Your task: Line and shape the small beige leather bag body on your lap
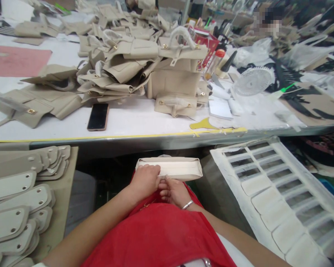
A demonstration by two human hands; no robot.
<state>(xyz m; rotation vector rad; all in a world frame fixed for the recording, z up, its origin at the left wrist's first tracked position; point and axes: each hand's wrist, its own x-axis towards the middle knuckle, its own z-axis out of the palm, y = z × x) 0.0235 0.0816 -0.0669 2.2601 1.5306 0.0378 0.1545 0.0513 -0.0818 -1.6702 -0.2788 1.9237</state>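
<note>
A pale, box-shaped bag piece (180, 167) rests over my lap, its long open side facing up and its inside off-white. My left hand (148, 178) is closed on its near left edge, with the fingers bent over the rim. Beside it, my right hand (176, 192) pinches the near edge around the middle, fingers curled beneath. The two hands almost touch. A red apron (158, 237) covers my lap below them.
Beige bag parts (128, 66) are heaped on the white table, near a phone (98, 116). Flat strap pieces (11, 185) lie on a board at left. A white slotted rack (278, 200) stands at right. A small fan (253, 80) lies further back.
</note>
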